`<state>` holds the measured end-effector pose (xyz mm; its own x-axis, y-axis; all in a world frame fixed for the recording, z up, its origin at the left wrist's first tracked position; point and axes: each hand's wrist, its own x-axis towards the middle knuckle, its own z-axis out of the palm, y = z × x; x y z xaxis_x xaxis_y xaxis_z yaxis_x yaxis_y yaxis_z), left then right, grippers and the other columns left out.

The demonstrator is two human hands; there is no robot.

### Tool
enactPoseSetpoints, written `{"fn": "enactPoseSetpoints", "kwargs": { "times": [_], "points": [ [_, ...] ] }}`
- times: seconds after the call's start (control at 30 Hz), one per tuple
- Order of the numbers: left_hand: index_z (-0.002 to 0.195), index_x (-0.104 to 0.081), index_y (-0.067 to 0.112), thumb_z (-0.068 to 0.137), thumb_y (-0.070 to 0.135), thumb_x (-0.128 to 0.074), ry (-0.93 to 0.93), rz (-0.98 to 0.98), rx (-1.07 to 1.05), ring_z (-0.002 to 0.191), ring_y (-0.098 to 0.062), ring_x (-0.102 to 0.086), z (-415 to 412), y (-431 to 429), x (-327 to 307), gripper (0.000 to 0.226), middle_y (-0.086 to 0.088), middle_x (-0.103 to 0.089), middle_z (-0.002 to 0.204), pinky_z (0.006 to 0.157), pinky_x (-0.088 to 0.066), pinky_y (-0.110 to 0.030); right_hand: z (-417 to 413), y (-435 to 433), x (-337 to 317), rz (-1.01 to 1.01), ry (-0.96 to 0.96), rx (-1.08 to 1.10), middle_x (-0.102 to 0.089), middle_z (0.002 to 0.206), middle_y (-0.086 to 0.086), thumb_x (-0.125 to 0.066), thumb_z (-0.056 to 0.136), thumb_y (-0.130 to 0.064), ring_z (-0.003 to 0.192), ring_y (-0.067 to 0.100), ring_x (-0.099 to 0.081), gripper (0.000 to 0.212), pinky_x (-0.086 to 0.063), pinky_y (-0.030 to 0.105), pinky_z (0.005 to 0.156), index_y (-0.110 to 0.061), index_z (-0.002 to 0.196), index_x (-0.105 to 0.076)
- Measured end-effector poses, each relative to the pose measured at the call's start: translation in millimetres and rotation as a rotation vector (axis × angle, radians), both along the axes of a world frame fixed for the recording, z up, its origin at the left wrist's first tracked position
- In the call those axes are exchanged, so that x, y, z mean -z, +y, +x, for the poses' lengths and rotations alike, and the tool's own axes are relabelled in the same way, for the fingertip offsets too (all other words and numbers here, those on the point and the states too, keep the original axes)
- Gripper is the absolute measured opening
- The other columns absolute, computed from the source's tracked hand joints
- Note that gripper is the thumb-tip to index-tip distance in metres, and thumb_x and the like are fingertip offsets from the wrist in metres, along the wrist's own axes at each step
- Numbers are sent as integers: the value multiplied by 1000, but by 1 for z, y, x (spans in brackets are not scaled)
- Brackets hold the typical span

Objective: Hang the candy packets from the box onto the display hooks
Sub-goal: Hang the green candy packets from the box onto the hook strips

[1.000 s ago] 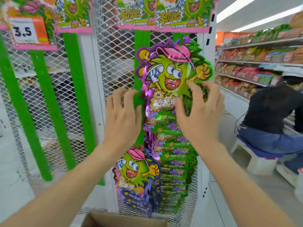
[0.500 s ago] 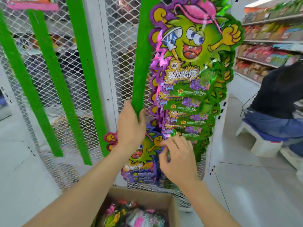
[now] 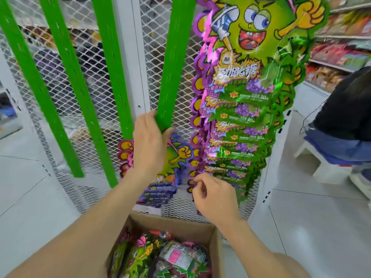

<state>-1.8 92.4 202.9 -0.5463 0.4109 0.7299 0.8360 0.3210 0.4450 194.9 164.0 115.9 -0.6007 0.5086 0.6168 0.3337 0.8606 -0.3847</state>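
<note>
Both hands sit lower than a second ago, down from the top of the display to its foot; more of the box shows.

- Left hand (image 3: 149, 149): thumb and fingers wrapped round the bottom end of a green strip (image 3: 174, 67), which leans against the mesh panel (image 3: 158, 47).
- Right hand (image 3: 215, 197): fingers curled in, tips at the purple edge of the lowest packets. Whether it pinches one cannot be told.
- Hung column of candy packets (image 3: 241, 121): overlapping down the panel's right side, just right of the held strip.
- Lower bunch of packets (image 3: 176, 155): hangs behind the left hand, below the strip's end and partly hidden by the wrist.
- Cardboard box (image 3: 217, 245): open at the foot of the panel, between the forearms, with loose packets (image 3: 160, 257) piled inside.
- Three more green strips (image 3: 76, 77): slanted across the mesh to the left, past a white post (image 3: 128, 57).
- Open room: bare floor (image 3: 301, 217) right of the box. Beyond it, a seated person (image 3: 341, 117) on a white stool (image 3: 325, 167), facing stocked shelves (image 3: 341, 47).
</note>
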Motion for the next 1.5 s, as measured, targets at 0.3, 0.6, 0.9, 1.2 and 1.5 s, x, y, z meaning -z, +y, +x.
{"fn": "enactPoseSetpoints", "kwargs": {
  "times": [0.3, 0.6, 0.9, 1.2, 1.5],
  "points": [
    [124, -55, 4, 101, 26, -71, 3, -69, -68, 96, -40, -58, -2, -6, 15, 36, -16, -52, 122, 75, -45, -47, -5, -10, 11, -263, -312, 135, -71, 81, -6, -55, 101, -30, 71, 13, -66, 20, -45, 25, 51, -24, 110, -71],
    [137, -53, 11, 91, 27, -80, 47, -96, 49, 116, -37, -54, 12, -3, 25, 56, -14, -52, 129, 94, -48, -50, -8, -18, 14, -345, -324, 116, -63, 62, -9, -60, 97, -29, 52, 7, -57, 14, -37, 22, 45, -27, 89, -71],
    [104, -59, 4, 98, 10, -68, 240, 60, -52, 100, -35, -51, 19, -60, 84, 12, -15, -58, 105, 86, -43, -46, 1, -12, 27, -463, -542, -57, -74, 73, 5, -58, 98, -18, 68, 20, -70, 18, -57, 33, 69, -15, 90, -73],
    [138, -55, 13, 100, 31, -60, -505, -1341, 130, 119, -36, -64, 24, -130, 261, 43, -13, -64, 132, 98, -57, -51, -11, -56, 124, -470, -1106, -375, -39, 59, 7, -46, 96, -4, 61, 30, -41, 35, -51, 44, 87, -14, 63, -42],
    [163, -17, 3, 93, 58, -72, -909, -1166, 103, 146, -38, -43, 29, -178, 392, 105, -20, -42, 160, 115, -41, -43, -21, -78, 206, -446, -1393, -416, -35, 67, 7, -51, 96, -3, 59, 24, -38, 33, -34, 34, 56, -12, 67, -38]
  ]
}}
